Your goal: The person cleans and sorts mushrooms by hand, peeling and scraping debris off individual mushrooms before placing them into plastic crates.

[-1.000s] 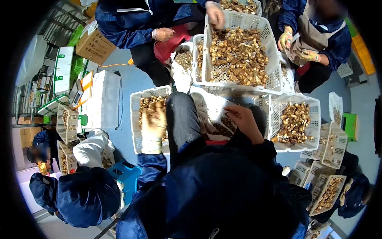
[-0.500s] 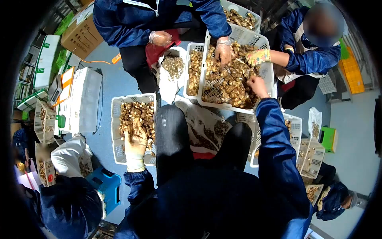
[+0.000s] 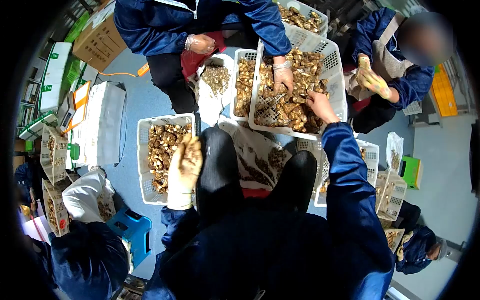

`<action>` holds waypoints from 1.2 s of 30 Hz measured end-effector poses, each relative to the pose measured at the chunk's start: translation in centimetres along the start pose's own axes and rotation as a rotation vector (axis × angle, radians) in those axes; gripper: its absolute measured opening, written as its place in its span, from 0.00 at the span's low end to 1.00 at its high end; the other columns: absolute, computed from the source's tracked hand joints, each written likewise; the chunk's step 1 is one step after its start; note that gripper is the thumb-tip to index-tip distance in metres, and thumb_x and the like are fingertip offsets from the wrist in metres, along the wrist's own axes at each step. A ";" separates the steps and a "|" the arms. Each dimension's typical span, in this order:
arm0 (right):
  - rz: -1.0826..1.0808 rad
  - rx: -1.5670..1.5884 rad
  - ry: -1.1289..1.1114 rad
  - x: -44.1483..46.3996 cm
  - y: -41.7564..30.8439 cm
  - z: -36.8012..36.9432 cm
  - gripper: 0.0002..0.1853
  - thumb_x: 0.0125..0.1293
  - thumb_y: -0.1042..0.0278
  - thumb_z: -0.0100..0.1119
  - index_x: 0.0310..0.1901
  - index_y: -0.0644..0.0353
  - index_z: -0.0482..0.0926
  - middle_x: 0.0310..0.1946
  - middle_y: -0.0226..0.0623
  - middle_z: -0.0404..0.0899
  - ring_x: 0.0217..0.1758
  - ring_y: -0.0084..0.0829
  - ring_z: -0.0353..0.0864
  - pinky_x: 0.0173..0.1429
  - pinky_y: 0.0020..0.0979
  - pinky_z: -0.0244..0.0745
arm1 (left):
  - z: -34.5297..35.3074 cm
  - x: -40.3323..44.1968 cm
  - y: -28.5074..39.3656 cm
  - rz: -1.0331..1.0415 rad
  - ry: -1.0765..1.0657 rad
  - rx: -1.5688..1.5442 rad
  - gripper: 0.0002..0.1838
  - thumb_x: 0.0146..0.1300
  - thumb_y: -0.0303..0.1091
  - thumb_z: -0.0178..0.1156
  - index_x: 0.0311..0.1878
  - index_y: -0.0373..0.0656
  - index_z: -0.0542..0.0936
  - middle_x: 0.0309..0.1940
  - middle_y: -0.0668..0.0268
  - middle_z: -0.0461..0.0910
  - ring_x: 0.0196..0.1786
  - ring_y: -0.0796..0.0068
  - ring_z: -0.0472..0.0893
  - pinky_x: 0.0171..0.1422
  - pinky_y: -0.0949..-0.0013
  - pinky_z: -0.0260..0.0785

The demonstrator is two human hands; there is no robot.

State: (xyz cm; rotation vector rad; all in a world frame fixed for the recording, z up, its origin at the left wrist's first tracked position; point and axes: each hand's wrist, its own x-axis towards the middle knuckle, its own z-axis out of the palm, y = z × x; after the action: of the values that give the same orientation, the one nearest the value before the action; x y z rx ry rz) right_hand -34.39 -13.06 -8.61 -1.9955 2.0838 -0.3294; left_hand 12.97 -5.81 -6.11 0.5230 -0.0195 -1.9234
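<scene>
My left hand (image 3: pixel 184 172), in a pale glove with brown-stained fingers, hovers palm up over the right edge of a white basket (image 3: pixel 141 172) beside my knee. Its fingers are loosely extended and nothing shows in them. Brown mushrooms (image 3: pixel 162 150) with pale ends fill that basket. My bare right hand (image 3: pixel 321 106) reaches over the near edge of a large white basket (image 3: pixel 285 133). Its fingers are closed on a brown mushroom (image 3: pixel 301 100) among many others there.
Across from me, a person's gloved hand (image 3: pixel 283 79) reaches into the large basket. On the right, another person holds patterned gloves (image 3: pixel 372 80) near the lap. A white sack (image 3: pixel 212 100) with small pieces stands beyond my knees. A blue stool (image 3: pixel 132 232) is at the left.
My left hand has lifted from the left basket's mushrooms and shifted right, turning palm up. My right hand has moved slightly left. The patterned gloves have left the large basket.
</scene>
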 end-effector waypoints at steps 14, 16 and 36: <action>-0.463 0.687 -0.241 -13.2 -16.5 -10.0 0.11 0.60 0.66 0.60 0.41 0.63 0.79 0.31 0.42 0.81 0.33 0.32 0.80 0.39 0.31 0.73 | 8.2 -2.4 -11.4 -0.322 -0.462 0.828 0.25 0.65 0.36 0.56 0.62 0.34 0.67 0.51 0.60 0.76 0.50 0.72 0.77 0.56 0.71 0.69; -0.300 0.868 -0.031 -14.4 -16.2 -9.2 0.09 0.60 0.69 0.61 0.40 0.63 0.80 0.30 0.39 0.81 0.32 0.26 0.79 0.36 0.28 0.73 | 8.6 -3.6 -10.4 -0.368 -0.477 0.610 0.24 0.64 0.34 0.58 0.61 0.34 0.67 0.50 0.60 0.76 0.48 0.72 0.77 0.54 0.72 0.69; -0.129 0.988 0.547 -23.4 -20.3 -5.1 0.03 0.58 0.79 0.56 0.33 0.68 0.77 0.36 0.45 0.82 0.40 0.38 0.82 0.45 0.31 0.75 | 10.1 -7.9 -12.6 -0.438 -0.228 0.557 0.20 0.71 0.40 0.49 0.61 0.40 0.69 0.38 0.67 0.80 0.36 0.79 0.78 0.37 0.78 0.71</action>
State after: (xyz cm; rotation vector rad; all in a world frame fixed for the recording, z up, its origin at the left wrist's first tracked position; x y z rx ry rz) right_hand -15.89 9.39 3.16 -1.4704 1.4785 -1.6868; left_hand 0.75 4.02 2.55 0.7123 -0.6505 -2.4049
